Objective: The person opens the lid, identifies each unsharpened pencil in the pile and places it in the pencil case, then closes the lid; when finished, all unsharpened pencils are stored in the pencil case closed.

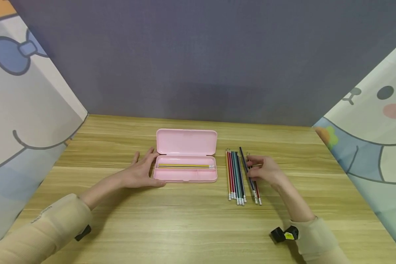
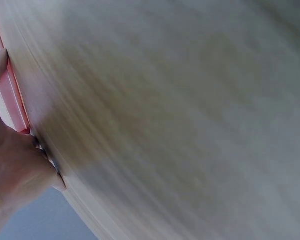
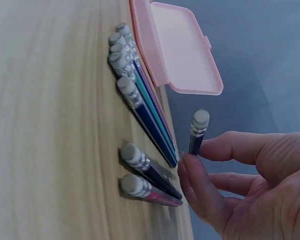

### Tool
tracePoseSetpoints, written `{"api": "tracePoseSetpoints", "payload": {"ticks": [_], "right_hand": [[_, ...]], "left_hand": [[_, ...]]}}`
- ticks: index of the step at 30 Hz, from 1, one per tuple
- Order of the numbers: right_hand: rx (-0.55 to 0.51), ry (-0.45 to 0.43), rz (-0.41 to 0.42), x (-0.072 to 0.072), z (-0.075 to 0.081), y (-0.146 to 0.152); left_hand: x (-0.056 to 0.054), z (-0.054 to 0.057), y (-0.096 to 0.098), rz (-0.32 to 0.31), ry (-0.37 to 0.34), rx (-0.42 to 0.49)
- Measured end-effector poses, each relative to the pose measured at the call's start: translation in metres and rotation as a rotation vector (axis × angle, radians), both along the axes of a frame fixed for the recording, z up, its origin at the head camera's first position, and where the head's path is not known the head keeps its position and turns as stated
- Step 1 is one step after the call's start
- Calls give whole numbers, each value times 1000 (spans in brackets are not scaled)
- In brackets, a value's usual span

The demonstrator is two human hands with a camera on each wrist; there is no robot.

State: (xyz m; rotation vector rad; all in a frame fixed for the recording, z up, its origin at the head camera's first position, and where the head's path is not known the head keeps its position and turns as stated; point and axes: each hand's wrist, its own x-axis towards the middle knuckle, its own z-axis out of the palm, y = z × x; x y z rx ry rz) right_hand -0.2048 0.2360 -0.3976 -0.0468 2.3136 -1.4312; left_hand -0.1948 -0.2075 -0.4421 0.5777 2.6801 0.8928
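Note:
A pink pencil case (image 1: 186,142) lies with its lid raised, several yellow-and-black striped pencils (image 1: 181,166) inside its back compartment. My left hand (image 1: 139,172) rests at the case's left end, fingers spread, thumb along the front edge. In the right wrist view, my right hand (image 3: 255,175) pinches a dark blue pencil (image 3: 195,136) between thumb and fingertips, its white eraser end up and off the table. Below that hand lie a dark pencil (image 3: 152,170) and a red pencil (image 3: 152,192). A row of pencils (image 1: 235,176) lies between case and right hand.
The case's front part has a long compartment (image 1: 176,175) and a small one (image 1: 206,176). Behind the wooden table (image 1: 184,223) stands a grey panel (image 1: 198,66), with cartoon-printed panels (image 1: 29,110) at both sides.

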Motion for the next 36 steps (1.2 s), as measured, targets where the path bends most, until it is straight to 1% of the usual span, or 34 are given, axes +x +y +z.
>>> {"api": "tracePoseSetpoints", "payload": {"ticks": [8, 14, 23, 32, 36], "right_hand": [[-57, 1, -9, -5, 7, 3], [-112, 18, 9, -8, 12, 6], [-153, 128, 57, -19, 21, -9], [-210, 210, 64, -35, 28, -34], [-238, 247, 97, -43, 28, -49]], "left_hand": [[1, 1, 0, -5, -1, 0], [1, 1, 1, 1, -5, -4], [1, 1, 0, 4, -9, -3], [0, 1, -1, -4, -22, 7], [0, 2, 0, -4, -18, 11]]}}
